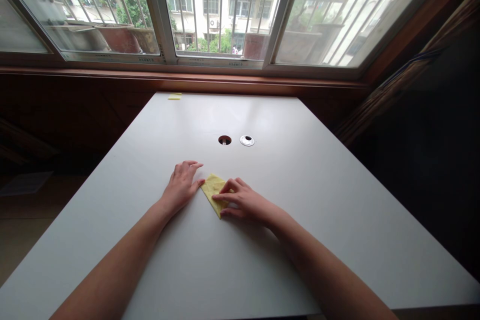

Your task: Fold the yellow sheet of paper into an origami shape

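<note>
A small folded yellow sheet (210, 186) lies at an angle on the white table; whether it is paper or thin cloth I cannot tell. Its surface looks creased, and its right part is hidden under my right hand (240, 200). The fingers of that hand are spread over the sheet, with the thumb at its lower corner and the index fingertip resting on its middle. On the other side, my left hand (183, 180) is open on the tabletop. Its thumb tip touches the sheet's left corner, while the other fingers point forward, off the sheet.
The white table (157, 275) reaches back to the window sill. Beyond my hands are a round cable hole (224, 140) and a loose round cover (247, 141). A yellow strip (174, 96) lies at the far left edge. A dark curtain (420, 85) hangs at the right.
</note>
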{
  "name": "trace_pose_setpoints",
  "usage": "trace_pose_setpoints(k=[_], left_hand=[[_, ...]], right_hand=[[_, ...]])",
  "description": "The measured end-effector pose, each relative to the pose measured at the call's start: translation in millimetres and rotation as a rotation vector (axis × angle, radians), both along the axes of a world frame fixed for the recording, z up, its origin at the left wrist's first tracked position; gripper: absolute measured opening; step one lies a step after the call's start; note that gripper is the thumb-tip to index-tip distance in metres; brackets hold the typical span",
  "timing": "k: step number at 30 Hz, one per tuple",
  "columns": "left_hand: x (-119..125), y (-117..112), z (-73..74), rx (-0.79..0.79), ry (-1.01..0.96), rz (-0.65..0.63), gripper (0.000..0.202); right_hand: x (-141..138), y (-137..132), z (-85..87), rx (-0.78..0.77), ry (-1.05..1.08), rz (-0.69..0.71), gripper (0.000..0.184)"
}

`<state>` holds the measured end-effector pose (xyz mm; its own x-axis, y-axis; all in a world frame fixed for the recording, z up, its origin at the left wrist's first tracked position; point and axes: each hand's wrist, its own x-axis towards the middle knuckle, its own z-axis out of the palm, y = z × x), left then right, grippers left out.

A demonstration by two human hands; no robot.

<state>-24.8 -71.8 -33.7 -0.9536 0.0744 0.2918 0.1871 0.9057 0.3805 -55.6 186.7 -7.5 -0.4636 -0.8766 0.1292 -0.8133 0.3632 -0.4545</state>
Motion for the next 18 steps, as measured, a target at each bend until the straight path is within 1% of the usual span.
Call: trace_pose_setpoints(k=[3, 5, 7, 9, 11, 13, 15, 18], left_hand=[[-2, 0, 0.7, 0.035, 0.077, -0.032, 0.034], [-2, 1, 2.6, 0.059, 0.116, -0.102, 0.027], [-2, 4, 4.8, 0.075, 0.141, -0.200, 0.020], [-2, 6, 6.5, 0.080, 0.144, -0.328, 0.013], [-2, 8, 7.3, 0.077, 0.122, -0.462, 0.012], [-1, 10, 7.6, 0.068, 0.094, -0.554, 0.016], [-1, 11, 7.7, 0.054, 0.076, -0.579, 0.021], [0, 11, 7.4, 0.021, 0.068, -0.556, 0.026]], right_hand=[[-3, 2, -4.1, 0.008, 0.041, -0.029, 0.047], [-6, 4, -7.7, 0.006, 0.068, -0.052, 0.048], [-8, 5, -10.7, -0.001, 0.090, -0.062, 0.047], [-10, 6, -12.4, -0.012, 0.105, -0.061, 0.047], [-11, 7, -12.9, -0.028, 0.110, -0.058, 0.046], [-12, 7, -12.7, -0.049, 0.102, -0.063, 0.047], [-12, 8, -12.7, -0.068, 0.091, -0.079, 0.048], [-12, 9, -13.4, -0.069, 0.100, -0.100, 0.049]])
